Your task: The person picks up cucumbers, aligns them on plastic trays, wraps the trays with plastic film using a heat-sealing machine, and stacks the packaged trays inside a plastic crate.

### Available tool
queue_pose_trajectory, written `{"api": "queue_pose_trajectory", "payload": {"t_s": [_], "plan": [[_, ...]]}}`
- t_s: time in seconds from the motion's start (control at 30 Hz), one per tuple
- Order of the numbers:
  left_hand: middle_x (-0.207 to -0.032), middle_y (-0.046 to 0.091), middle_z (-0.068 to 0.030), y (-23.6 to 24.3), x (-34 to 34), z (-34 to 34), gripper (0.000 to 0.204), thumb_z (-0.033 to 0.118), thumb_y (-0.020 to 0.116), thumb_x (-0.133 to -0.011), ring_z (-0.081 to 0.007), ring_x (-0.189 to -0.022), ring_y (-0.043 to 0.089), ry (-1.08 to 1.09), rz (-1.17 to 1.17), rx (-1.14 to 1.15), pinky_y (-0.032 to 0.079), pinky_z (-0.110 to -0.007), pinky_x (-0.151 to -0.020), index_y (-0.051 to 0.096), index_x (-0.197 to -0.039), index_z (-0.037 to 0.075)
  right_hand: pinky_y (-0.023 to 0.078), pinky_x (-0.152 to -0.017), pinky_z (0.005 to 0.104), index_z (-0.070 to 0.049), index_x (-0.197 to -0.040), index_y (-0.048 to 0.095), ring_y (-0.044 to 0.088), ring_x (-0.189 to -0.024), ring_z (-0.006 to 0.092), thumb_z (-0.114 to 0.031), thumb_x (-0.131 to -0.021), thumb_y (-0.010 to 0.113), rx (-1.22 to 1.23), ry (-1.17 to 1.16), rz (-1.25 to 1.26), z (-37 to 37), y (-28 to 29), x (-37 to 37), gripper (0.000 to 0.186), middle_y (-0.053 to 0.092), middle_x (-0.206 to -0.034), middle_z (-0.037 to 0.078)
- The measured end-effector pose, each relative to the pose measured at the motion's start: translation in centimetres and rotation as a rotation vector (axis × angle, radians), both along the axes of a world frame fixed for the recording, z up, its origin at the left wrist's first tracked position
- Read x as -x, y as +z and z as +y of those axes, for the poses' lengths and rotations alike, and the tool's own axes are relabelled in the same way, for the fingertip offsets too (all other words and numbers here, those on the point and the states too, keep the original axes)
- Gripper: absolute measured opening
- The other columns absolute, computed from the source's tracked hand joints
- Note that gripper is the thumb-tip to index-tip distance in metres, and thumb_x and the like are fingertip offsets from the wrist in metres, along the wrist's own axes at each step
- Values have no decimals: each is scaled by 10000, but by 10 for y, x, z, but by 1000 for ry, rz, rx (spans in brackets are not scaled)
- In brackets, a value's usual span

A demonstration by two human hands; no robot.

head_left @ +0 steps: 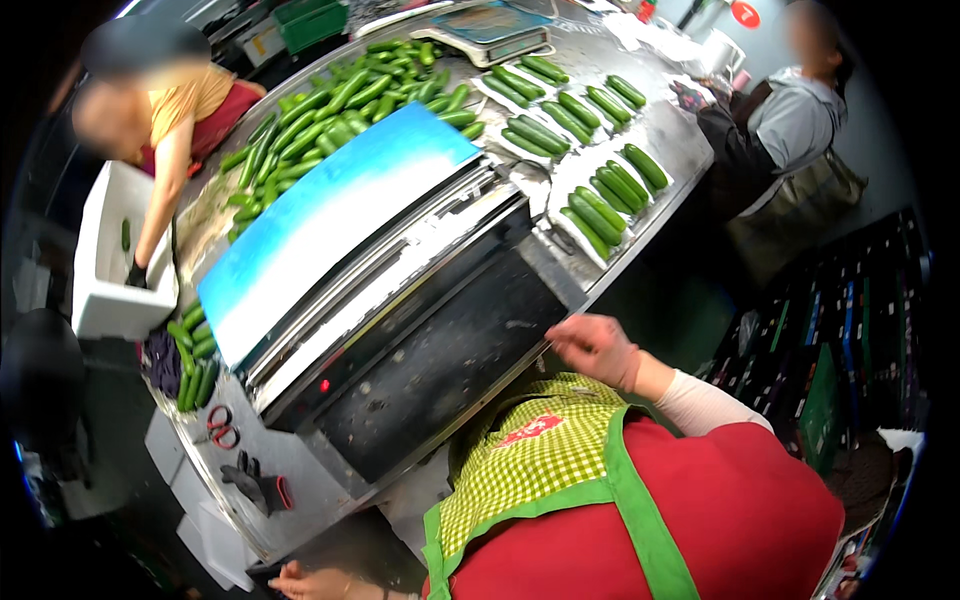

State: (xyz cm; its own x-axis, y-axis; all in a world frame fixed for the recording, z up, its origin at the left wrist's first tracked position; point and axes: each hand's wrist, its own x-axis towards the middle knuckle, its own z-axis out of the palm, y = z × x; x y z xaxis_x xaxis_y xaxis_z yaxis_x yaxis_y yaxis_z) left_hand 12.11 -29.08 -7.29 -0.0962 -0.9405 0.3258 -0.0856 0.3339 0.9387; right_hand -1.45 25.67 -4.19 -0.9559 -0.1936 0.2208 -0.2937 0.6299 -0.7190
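Note:
My right hand [597,350] hovers by the near right corner of a black-fronted wrapping machine [440,345], fingers loosely bent and nothing visible in them. Low at the picture's edge is my left hand [305,582], its fingers slightly apart and holding nothing I can see; it is nearest the machine's lower left side. A blue and white panel [340,220] covers the machine's far part. To the right of it, cucumbers [597,215] lie in small groups on white trays. Behind the panel spreads a big heap of loose cucumbers [330,110].
Red-handled scissors [222,428] and dark gloves [255,485] lie on the metal table's left end. At left a co-worker [190,110] reaches into a white foam box [125,312]. Another person [795,125] stands at far right. A scale [495,35] sits at the back; dark crates [840,330] stack at right.

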Motion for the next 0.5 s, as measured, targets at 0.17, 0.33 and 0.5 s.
{"api": "queue_pose_trajectory", "payload": {"t_s": [0.17,0.33,0.5], "plan": [[-781,606,-84,54,143,156,302,223,524,-1014,-164,-724,567,-707,233,-29,488,-280,-680,631,-1083,-51,534,-715,376,26,-1120,604,668,-744,328,-112,-888,610,-39,-613,-143,132,-34,14,270,693,-821,168],[-844,631,-99,106,239,317,150,32,558,-969,-164,-730,629,-1271,-60,74,517,-284,-700,636,-1068,-51,518,-756,403,81,-1206,541,671,-795,339,-204,-902,615,40,-739,-330,202,-71,32,423,695,-794,169],[-897,689,-106,117,316,449,190,66,585,-971,-169,-851,689,-1906,-464,247,540,-261,-745,642,-1098,-63,516,-770,479,-8,-1308,496,663,-852,396,-286,-910,553,-233,-672,-383,215,-77,48,489,683,-834,218]]}}
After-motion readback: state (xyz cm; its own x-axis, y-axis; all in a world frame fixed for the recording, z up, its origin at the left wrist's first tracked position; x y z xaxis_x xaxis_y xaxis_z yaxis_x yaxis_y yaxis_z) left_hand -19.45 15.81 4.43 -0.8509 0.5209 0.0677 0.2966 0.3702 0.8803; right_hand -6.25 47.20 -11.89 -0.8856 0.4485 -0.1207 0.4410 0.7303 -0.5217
